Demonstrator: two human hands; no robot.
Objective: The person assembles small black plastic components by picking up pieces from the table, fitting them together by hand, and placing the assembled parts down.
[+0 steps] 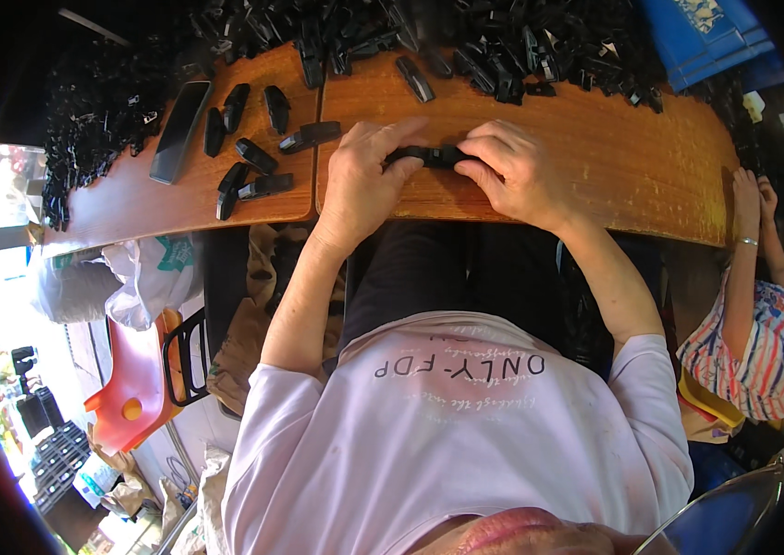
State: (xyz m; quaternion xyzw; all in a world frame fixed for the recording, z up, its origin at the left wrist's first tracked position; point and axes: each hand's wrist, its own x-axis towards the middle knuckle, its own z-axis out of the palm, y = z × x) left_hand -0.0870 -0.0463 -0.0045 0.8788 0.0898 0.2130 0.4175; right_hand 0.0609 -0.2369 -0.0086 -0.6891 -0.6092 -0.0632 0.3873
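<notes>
A small, elongated black plastic part (pixel 436 155) is held just above the wooden table, lying roughly level between my two hands. My left hand (pixel 364 174) grips its left end between thumb and fingers. At the other end, the thumb and bent fingers of my right hand (pixel 514 174) pinch it. Close to my left hand lies a similar black part (pixel 310 137), with several more to its left, one of them a black part (pixel 265 185) near the table's front edge. Another single black part (pixel 415 80) rests beyond my hands.
A large heap of black parts (pixel 364 37) covers the table's far side and its left end. A dark smartphone (pixel 179 132) lies on the wooden table (pixel 614 157). At the far right stands a blue crate (pixel 711 42). Another person's hands (pixel 748 199) are at the right edge.
</notes>
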